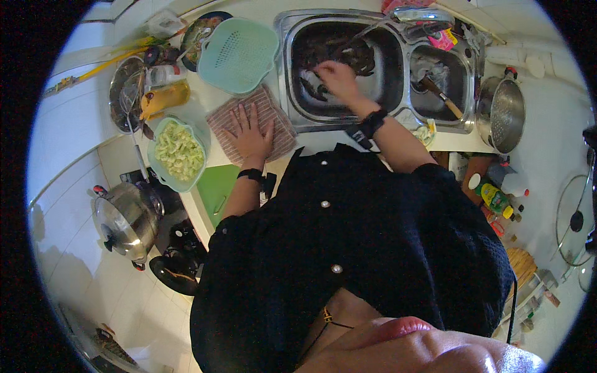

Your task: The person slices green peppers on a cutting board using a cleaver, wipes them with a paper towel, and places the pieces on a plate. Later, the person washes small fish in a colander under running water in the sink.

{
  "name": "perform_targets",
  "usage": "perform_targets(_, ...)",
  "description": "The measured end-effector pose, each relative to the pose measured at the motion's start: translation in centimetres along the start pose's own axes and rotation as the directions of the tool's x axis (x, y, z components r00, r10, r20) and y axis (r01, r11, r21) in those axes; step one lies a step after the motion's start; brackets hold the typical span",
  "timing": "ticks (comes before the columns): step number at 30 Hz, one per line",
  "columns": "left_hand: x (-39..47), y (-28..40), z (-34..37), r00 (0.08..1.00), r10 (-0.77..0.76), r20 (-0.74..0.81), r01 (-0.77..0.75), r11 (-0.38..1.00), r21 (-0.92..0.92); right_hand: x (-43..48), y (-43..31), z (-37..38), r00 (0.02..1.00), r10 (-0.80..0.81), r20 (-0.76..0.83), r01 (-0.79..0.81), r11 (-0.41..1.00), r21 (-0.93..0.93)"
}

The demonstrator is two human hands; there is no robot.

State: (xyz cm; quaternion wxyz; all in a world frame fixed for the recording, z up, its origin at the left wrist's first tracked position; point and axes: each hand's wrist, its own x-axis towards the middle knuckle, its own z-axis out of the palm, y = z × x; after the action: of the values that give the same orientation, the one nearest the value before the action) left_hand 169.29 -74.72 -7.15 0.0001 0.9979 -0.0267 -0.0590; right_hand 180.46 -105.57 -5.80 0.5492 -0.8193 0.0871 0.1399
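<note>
My left hand (249,135) lies flat with fingers spread on a folded brown striped cloth (219,119) at the counter's front edge. My right hand (336,80) reaches into the large basin of a steel sink (287,109); its fingers are blurred and bent downward, and whether anything is between them cannot be made out. Dark, wet food pieces (361,58) lie around it on the basin floor. Above them the faucet (419,15) extends over the sink. Left of the basin rests a pale green plastic colander (247,56), with no food visible in it.
A second green basket (199,179) holds chopped pale green vegetable. A steel bowl (114,105) with a wire skimmer and a yellow container (168,98) stand at left. The small basin holds a wooden-handled tool (450,105). At right is a perforated steel pot (506,112); lower left, a lidded pot (123,219).
</note>
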Motion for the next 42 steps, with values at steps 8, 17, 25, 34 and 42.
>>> perform_targets(8,0.5,-0.4,0.8,0.999,0.004,-0.034,-0.006,0.999,-0.046,9.3,16.4,-10.2,0.861,0.369,-0.35,-0.447,0.878,-0.172)
perform_targets(17,0.5,-0.4,1.0,0.997,0.002,-0.074,-0.009,0.996,-0.09,14.8,13.7,-1.7,0.969,0.15,-0.197,-0.234,0.811,-0.537)
perform_targets(25,0.4,-0.5,1.1,0.993,0.008,-0.12,-0.024,0.99,-0.138,9.7,12.0,-4.0,0.848,-0.1,0.521,0.379,0.802,-0.463)
perform_targets(34,0.5,-0.6,0.8,0.995,0.005,-0.096,-0.02,0.987,-0.158,6.9,15.4,-12.9,0.981,0.179,-0.074,-0.179,0.69,-0.701)
perform_targets(42,0.5,-0.4,0.7,0.998,-0.015,-0.066,0.003,0.984,-0.18,9.5,18.0,-4.2,0.983,0.096,0.155,0.058,0.644,-0.763)
